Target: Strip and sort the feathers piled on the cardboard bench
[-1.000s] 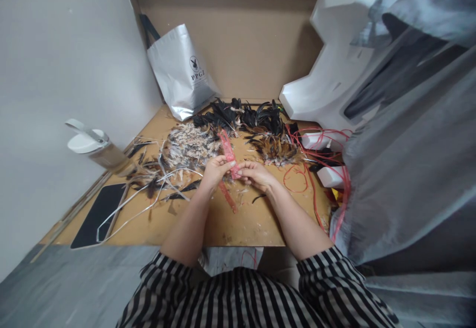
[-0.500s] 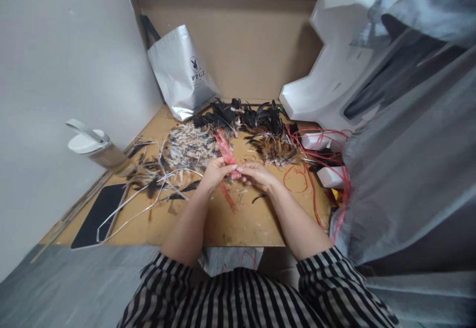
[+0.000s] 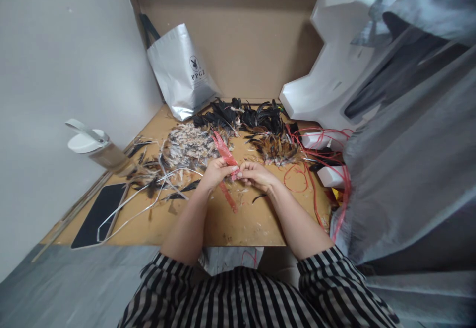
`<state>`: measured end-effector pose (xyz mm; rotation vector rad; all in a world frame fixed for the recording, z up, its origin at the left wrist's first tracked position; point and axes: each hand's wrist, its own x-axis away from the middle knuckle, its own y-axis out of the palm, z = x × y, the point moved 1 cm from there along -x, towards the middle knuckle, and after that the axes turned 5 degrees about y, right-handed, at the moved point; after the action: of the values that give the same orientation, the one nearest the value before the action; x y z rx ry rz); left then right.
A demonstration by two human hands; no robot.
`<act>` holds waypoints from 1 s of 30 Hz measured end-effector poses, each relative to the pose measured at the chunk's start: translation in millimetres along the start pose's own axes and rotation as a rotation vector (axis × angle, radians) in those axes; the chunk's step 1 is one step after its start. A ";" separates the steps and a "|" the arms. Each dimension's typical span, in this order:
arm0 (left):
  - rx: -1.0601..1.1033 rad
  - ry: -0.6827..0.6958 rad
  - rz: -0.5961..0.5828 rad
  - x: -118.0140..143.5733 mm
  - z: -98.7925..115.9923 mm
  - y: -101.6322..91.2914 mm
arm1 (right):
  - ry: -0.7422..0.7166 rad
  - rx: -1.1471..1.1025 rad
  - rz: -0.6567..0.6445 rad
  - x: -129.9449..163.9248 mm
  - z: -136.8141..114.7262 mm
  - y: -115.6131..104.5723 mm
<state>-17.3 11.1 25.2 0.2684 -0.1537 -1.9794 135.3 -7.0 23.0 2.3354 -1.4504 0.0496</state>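
A strip of red plastic film (image 3: pixel 225 151) is held between my two hands above the middle of the table. My left hand (image 3: pixel 216 173) pinches it between thumb and fingers, and my right hand (image 3: pixel 256 175) pinches its near end. The strip's far end points away from me. Beneath the hands a second red strip (image 3: pixel 229 199) lies on the tabletop; whether the two are joined is hidden. Past my left hand spreads a heap of pale, fluffy feathers (image 3: pixel 189 147). Brown feathers (image 3: pixel 277 149) lie beyond my right hand, with black feathers (image 3: pixel 238 114) behind.
At the back left stands a silver bag (image 3: pixel 180 75). A lidded cup (image 3: pixel 100 149) and a dark-screened phone (image 3: pixel 99 215) are on the left, with white cords (image 3: pixel 130 200) across the phone. Red cords (image 3: pixel 314 189) tangle around white blocks (image 3: pixel 330 175) on the right. Grey cloth (image 3: pixel 412 169) hangs beside them.
The red strip's far end has swung slightly left. My right fingers have shifted a little at its near end; both hands stay in nearly the same place.
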 end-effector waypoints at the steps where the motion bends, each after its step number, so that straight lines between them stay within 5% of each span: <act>1: -0.002 -0.004 0.004 -0.3 -0.3 -0.4 | 0.006 0.017 -0.005 0.4 -0.6 -0.1; 9: -0.010 -0.018 0.020 -1.1 -2.4 -1.8 | 0.014 0.119 0.020 2.3 -2.4 -1.5; 20: 0.058 -0.076 0.042 -1.9 -8.2 -4.8 | 0.040 -0.121 0.006 2.3 -2.3 -2.9; 25: 0.238 -0.133 0.060 -2.3 -8.9 -6.0 | -0.151 -0.096 0.113 4.6 -8.2 -0.8; 30: 0.387 -0.188 0.054 -3.7 -9.2 -8.0 | -0.438 0.411 0.255 11.1 -14.9 11.5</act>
<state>-20.5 17.8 14.9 0.3216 -0.6623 -1.9093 133.1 -15.8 42.9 2.5727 -2.1211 -0.1134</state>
